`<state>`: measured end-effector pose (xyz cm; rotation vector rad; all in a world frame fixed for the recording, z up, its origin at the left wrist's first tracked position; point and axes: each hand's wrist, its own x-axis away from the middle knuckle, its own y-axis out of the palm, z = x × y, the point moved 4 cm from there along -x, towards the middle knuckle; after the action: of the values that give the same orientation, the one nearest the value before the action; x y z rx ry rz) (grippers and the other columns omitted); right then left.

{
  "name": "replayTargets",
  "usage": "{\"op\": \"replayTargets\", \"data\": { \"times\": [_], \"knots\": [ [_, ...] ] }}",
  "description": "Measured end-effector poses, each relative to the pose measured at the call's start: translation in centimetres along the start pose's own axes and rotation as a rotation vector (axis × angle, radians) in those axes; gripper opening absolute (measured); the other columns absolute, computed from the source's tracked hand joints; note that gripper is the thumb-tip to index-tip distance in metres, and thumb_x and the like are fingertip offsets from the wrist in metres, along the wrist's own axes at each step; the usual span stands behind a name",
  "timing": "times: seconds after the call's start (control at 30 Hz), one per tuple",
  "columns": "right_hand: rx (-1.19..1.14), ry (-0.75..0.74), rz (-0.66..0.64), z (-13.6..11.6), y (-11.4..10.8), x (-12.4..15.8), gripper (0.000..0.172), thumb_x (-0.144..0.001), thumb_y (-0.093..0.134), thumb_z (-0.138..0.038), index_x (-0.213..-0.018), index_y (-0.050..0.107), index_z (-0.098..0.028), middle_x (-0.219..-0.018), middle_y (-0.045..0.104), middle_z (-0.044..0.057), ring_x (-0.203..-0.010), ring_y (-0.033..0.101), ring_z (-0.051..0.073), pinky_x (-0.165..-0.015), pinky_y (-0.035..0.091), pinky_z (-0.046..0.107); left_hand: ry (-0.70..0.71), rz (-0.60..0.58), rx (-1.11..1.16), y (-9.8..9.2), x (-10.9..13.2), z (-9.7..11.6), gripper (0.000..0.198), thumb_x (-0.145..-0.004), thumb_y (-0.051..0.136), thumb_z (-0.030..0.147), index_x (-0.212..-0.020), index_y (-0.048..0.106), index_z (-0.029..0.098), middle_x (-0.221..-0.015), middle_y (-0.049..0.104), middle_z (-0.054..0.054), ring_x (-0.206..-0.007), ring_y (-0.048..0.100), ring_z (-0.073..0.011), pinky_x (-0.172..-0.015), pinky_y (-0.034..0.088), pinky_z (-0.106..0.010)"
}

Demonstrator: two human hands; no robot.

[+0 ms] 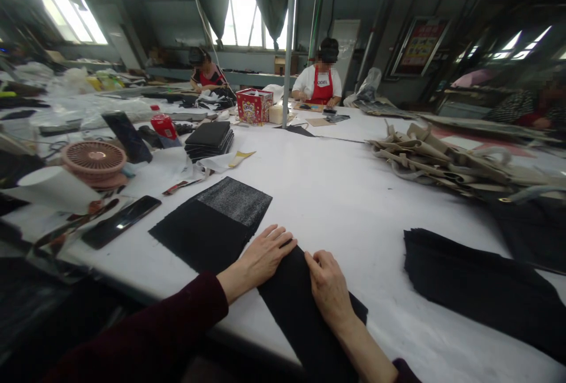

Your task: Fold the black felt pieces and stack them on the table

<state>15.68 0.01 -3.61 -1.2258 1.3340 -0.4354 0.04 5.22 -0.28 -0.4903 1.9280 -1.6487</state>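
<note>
A long piece of black fabric (296,306) lies on the white table in front of me, its near end running down past the front edge. My left hand (264,255) rests on the fabric's far left corner, fingers stretched flat. Curled at the far right edge of the same piece is my right hand (328,286), fingertips gripping the edge. Left of my hands lies a stack of black fabric pieces (198,235), with a speckled grey patch (236,200) at its far end. The underside of the held piece is hidden.
A phone (121,222), pink fan (94,162), scissors-like red tool (181,187) and red-labelled bottle (163,125) lie or stand left. Folded black pieces (210,140) sit beyond. At right are black fabric (477,289) and a beige strap pile (442,156). Co-workers (322,81) sit across.
</note>
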Motion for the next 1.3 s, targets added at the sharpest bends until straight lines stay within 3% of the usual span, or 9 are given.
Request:
{"op": "replayTargets", "data": {
  "times": [0.27, 0.43, 0.57, 0.73, 0.9, 1.03, 1.2, 1.3],
  "knots": [
    [0.024, -0.003, 0.01, 0.3, -0.7, 1.0, 0.029, -0.095, 0.042, -0.007, -0.115, 0.061, -0.014, -0.088, 0.053, 0.006, -0.085, 0.048, 0.02, -0.077, 0.042, 0.032, 0.064, -0.054, -0.039, 0.4, -0.3, 0.6, 0.056, -0.088, 0.051, 0.01, -0.142, 0.04, 0.02, -0.121, 0.057, -0.007, -0.12, 0.046, -0.0219, -0.113, 0.024, -0.039],
    [0.039, -0.002, 0.017, 0.6, -1.3, 1.7, 0.029, -0.094, 0.042, -0.007, -0.115, 0.061, -0.014, -0.088, 0.053, 0.006, -0.084, 0.048, 0.02, -0.075, 0.043, 0.032, 0.116, -0.049, -0.072, 0.1, -0.6, 1.2, 0.051, -0.088, 0.051, 0.012, -0.138, 0.044, 0.018, -0.123, 0.056, -0.008, -0.121, 0.045, -0.0229, -0.114, 0.022, -0.04],
    [0.052, -0.011, 0.005, 0.7, -1.7, 2.4, 0.029, -0.093, 0.044, -0.007, -0.116, 0.061, -0.014, -0.088, 0.053, 0.006, -0.083, 0.048, 0.02, -0.075, 0.042, 0.032, 0.156, -0.049, -0.096, 0.5, -0.7, 1.7, 0.05, -0.089, 0.049, 0.012, -0.138, 0.043, 0.013, -0.118, 0.058, -0.01, -0.12, 0.046, -0.0226, -0.11, 0.028, -0.037],
    [0.046, 0.009, -0.022, 1.0, -2.2, 3.2, 0.028, -0.093, 0.045, -0.007, -0.114, 0.061, -0.015, -0.089, 0.053, 0.006, -0.085, 0.047, 0.02, -0.077, 0.041, 0.033, 0.18, -0.062, -0.112, 0.5, -0.5, 2.2, 0.059, -0.087, 0.052, 0.012, -0.144, 0.037, 0.02, -0.12, 0.056, -0.009, -0.116, 0.049, -0.0229, -0.11, 0.029, -0.039],
    [0.037, 0.025, -0.037, 1.4, -2.6, 4.0, 0.028, -0.092, 0.047, -0.006, -0.114, 0.062, -0.015, -0.09, 0.054, 0.006, -0.086, 0.047, 0.02, -0.078, 0.041, 0.033, 0.206, -0.059, -0.133, 0.1, -0.7, 2.7, 0.053, -0.089, 0.049, 0.01, -0.141, 0.041, 0.018, -0.125, 0.055, -0.009, -0.123, 0.045, -0.0232, -0.113, 0.025, -0.04],
    [0.05, 0.019, -0.027, 1.6, -3.1, 4.4, 0.027, -0.092, 0.048, -0.007, -0.112, 0.062, -0.016, -0.089, 0.054, 0.006, -0.086, 0.047, 0.02, -0.077, 0.041, 0.032, 0.227, -0.069, -0.129, 0.1, -0.7, 3.4, 0.052, -0.09, 0.045, 0.007, -0.141, 0.039, 0.013, -0.122, 0.057, -0.01, -0.121, 0.047, -0.0218, -0.109, 0.03, -0.036],
    [0.066, 0.014, -0.018, 1.7, -3.9, 5.0, 0.027, -0.091, 0.048, -0.006, -0.111, 0.063, -0.016, -0.089, 0.054, 0.006, -0.086, 0.047, 0.02, -0.075, 0.041, 0.032, 0.225, -0.083, -0.128, 0.2, -0.7, 3.8, 0.06, -0.091, 0.044, 0.007, -0.147, 0.033, 0.024, -0.119, 0.057, -0.007, -0.115, 0.052, -0.0213, -0.11, 0.03, -0.041],
    [0.056, 0.007, -0.02, 1.9, -4.4, 5.5, 0.028, -0.091, 0.046, -0.005, -0.112, 0.062, -0.016, -0.09, 0.054, 0.006, -0.087, 0.047, 0.02, -0.076, 0.041, 0.032, 0.251, -0.092, -0.11, -0.1, -0.8, 4.1, 0.06, -0.089, 0.046, 0.006, -0.145, 0.035, 0.025, -0.125, 0.054, -0.007, -0.121, 0.048, -0.0217, -0.111, 0.029, -0.041]
  ]
}}
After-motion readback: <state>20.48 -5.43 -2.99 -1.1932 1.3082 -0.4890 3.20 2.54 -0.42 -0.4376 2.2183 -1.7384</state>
